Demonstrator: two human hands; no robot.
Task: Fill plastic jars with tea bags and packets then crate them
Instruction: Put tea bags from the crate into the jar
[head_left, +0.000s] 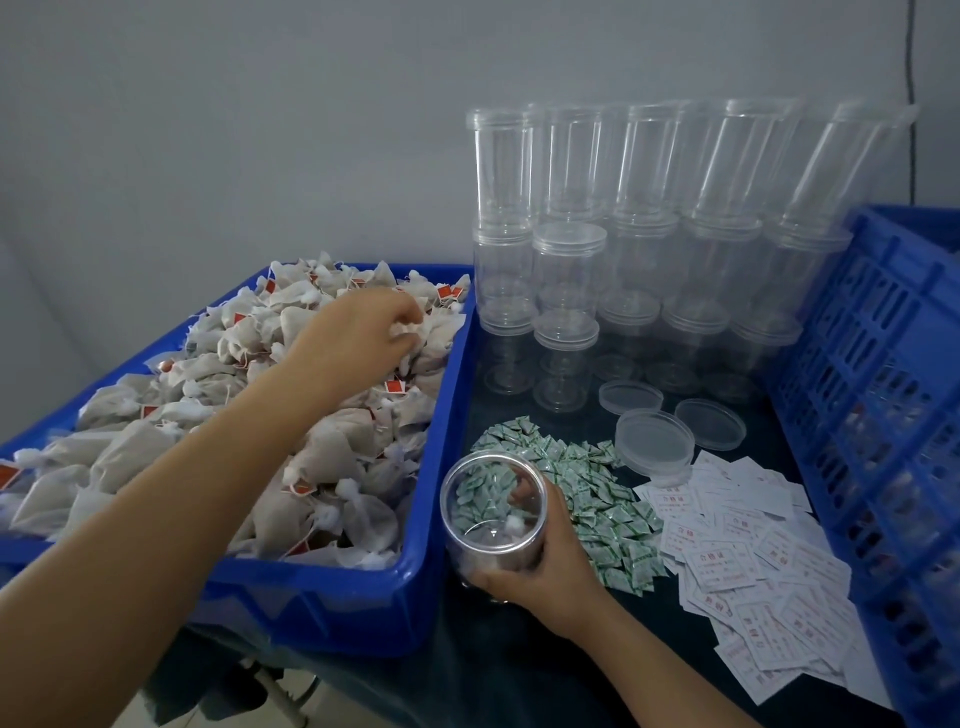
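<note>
A blue bin (337, 597) on the left holds a heap of beige tea bags (156, 452) with red tags. My left hand (363, 327) reaches over the far part of the heap, its curled fingers pinching tea bags. My right hand (540, 566) grips an open clear plastic jar (493, 514) standing on the dark table just right of the bin. The jar looks nearly empty, with one small white thing inside. Green-and-white packets (597, 499) lie piled beside the jar.
White paper slips (753, 561) are scattered at the right. Loose clear lids (654, 441) lie behind the packets. Stacked empty lidded jars (623, 234) stand against the wall. A blue slotted crate (893, 415) stands at the far right edge.
</note>
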